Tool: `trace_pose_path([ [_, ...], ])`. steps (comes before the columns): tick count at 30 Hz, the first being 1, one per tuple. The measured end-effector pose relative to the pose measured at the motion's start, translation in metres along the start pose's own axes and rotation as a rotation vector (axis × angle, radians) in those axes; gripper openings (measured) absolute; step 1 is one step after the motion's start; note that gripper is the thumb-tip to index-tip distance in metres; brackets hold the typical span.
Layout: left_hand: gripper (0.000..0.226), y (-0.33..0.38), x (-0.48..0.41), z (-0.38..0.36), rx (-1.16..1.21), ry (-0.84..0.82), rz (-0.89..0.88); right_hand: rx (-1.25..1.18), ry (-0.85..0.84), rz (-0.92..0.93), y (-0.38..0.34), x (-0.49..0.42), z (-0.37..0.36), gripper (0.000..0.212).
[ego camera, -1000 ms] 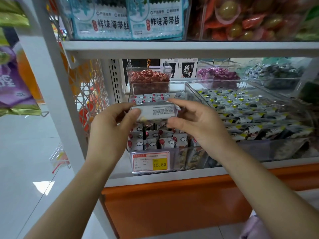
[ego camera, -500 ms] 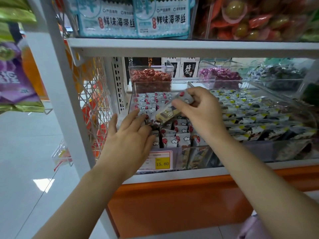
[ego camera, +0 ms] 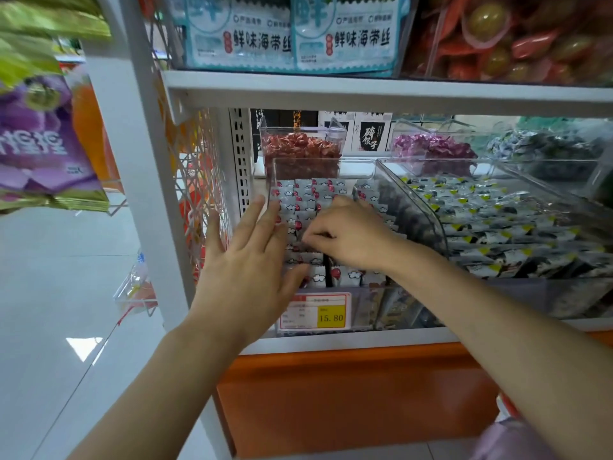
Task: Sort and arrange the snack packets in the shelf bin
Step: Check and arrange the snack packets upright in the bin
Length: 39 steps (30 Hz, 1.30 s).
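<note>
Nearest the camera, both bare forearms are stretched toward the clear shelf bin (ego camera: 323,166) on the lower shelf. Left hand (ego camera: 247,260) is spread flat, fingers open, laid over the bin's left front edge; nothing is gripped by it. Right hand (ego camera: 345,235) is curled knuckles-up over the rows, fingertips pinched down among the snack packets (ego camera: 311,197); whether a packet is actually clamped cannot be told, since the fingertips are hidden. A price tag (ego camera: 315,310) reading 15.80 is fixed to the bin front, just under the left thumb. Packets with red-and-white print are stood in tight rows inside the bin. Just beside it to the right a larger bin of yellow-cornered packets (ego camera: 497,224) is seen. Behind, a tub of red candies (ego camera: 302,151) is set.

Risk, as judged: neighbouring packets could be tipped or a row knocked crooked if the right fingers are pushed in too hard; the bin could be shoved back if the left palm presses.

Versus half a second earlier: the packet held up in the right hand is no longer seen lifted; the hand has been lowered into the rows. Left fingers have been opened out flatter.
</note>
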<state>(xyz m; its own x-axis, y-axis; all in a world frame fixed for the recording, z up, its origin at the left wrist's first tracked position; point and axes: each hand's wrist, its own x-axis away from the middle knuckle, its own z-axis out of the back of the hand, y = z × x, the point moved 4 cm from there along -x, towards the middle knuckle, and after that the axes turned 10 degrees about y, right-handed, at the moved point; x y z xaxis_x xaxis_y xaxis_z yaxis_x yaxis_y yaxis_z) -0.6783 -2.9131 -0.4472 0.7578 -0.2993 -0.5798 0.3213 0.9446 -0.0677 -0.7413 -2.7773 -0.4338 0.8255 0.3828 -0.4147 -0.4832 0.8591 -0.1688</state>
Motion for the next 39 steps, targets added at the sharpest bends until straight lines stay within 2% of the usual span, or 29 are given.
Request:
trace_pose_path([
  [3,0.083,-0.001,-0.001,0.0,0.038,-0.012,0.01,-0.079,-0.051,-0.044,0.006,-0.009,0.009,0.022],
  [5,0.086,-0.002,-0.001,0.0,0.054,-0.021,0.012,-0.248,0.064,-0.137,0.01,-0.018,0.017,0.018],
  [7,0.085,-0.003,-0.001,0.001,0.07,-0.028,0.02,-0.278,0.18,-0.16,0.011,-0.027,0.021,0.017],
  [12,0.074,-0.004,-0.002,0.0,0.101,-0.032,0.032,0.109,0.025,-0.03,0.004,-0.041,0.001,0.01],
  [14,0.071,-0.004,-0.002,0.001,0.13,-0.021,0.037,0.132,0.038,-0.027,0.002,-0.042,0.001,0.009],
  [18,0.061,-0.006,-0.003,0.002,0.217,0.033,0.047,-0.285,0.273,-0.148,0.003,-0.03,0.032,0.012],
  [22,0.047,-0.004,-0.005,0.015,0.341,0.249,0.076,-0.471,0.61,-0.243,0.012,0.006,0.064,0.009],
  [24,0.045,-0.001,-0.005,0.021,0.427,0.304,0.109,-0.585,0.664,-0.343,0.018,0.026,0.067,0.008],
  [29,0.045,0.004,-0.005,0.02,0.783,0.158,0.293,-1.1,0.628,-0.561,0.024,0.068,0.058,0.008],
  [33,0.031,0.003,-0.003,0.017,1.132,0.087,0.5,-1.432,0.548,-0.675,0.022,0.079,0.049,0.004],
  [37,0.019,-0.003,-0.002,0.013,1.333,0.066,0.676,-1.75,0.378,-0.729,0.016,0.083,0.04,0.011],
  [39,0.016,-0.006,-0.001,0.012,1.413,0.071,0.745,-1.828,0.324,-0.717,0.014,0.084,0.038,0.012],
])
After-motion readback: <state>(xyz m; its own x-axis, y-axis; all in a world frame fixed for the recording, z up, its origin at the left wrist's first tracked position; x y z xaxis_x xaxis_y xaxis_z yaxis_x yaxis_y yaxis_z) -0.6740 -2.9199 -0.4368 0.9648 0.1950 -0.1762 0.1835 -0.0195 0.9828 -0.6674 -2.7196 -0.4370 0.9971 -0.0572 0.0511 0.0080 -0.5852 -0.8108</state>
